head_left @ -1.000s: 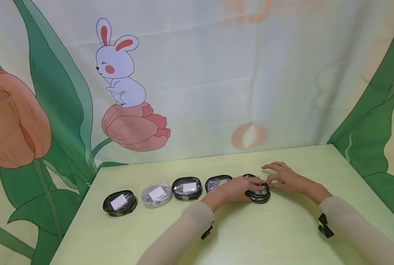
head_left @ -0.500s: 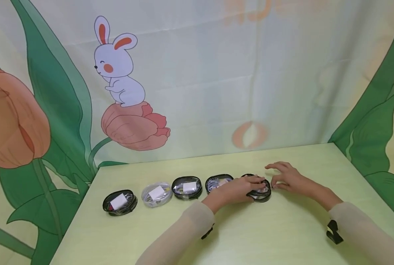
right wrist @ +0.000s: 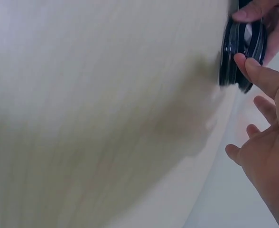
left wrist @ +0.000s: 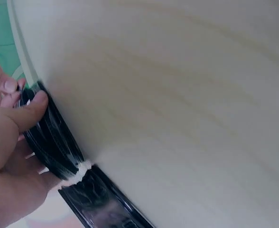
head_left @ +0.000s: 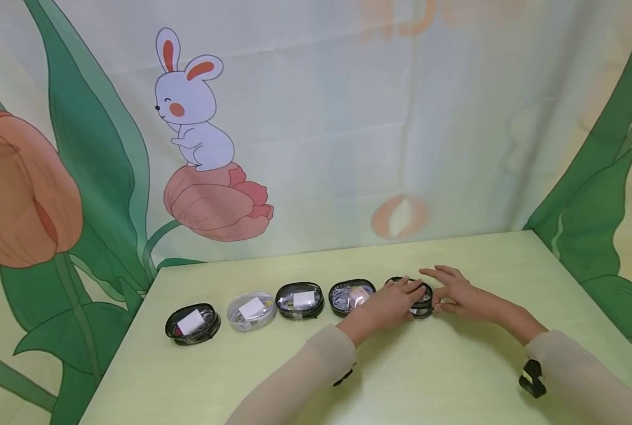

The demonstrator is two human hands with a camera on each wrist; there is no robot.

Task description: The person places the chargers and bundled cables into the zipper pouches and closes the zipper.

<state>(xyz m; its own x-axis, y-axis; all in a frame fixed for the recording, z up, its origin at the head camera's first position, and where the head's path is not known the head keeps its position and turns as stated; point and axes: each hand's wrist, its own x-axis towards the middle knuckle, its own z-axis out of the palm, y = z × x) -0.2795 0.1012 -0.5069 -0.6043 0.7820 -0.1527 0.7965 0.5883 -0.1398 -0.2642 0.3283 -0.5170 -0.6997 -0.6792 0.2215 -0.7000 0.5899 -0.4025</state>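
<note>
A small oval zippered pouch (head_left: pixel 424 299) with black edging and clear panels is the rightmost in a row on the table. My left hand (head_left: pixel 387 304) grips it, fingers over the top and thumb (left wrist: pixel 39 99) against the near side. At the pouch's right end, the thumb and forefinger of my right hand (head_left: pixel 467 298) pinch at the zipper; the zipper pull itself is mostly hidden between them. The other right fingers spread loosely in the right wrist view. The pouch (right wrist: pixel 230 52) appears edge-on there, its black zipper bands showing. Its contents are largely covered by my left hand.
To the left lie a black-edged pouch (head_left: pixel 342 295) with a cable, another black-edged pouch (head_left: pixel 289 301), a white-edged pouch (head_left: pixel 236 313) and a black-edged pouch (head_left: pixel 207 330). White adapter-like blocks show inside several. A printed curtain (head_left: pixel 316 147) hangs behind the pale table (head_left: pixel 401 378).
My right hand moved slightly right, then back left toward the pouch. The left hand shifted a little to the right over it. The other pouches have stayed in place.
</note>
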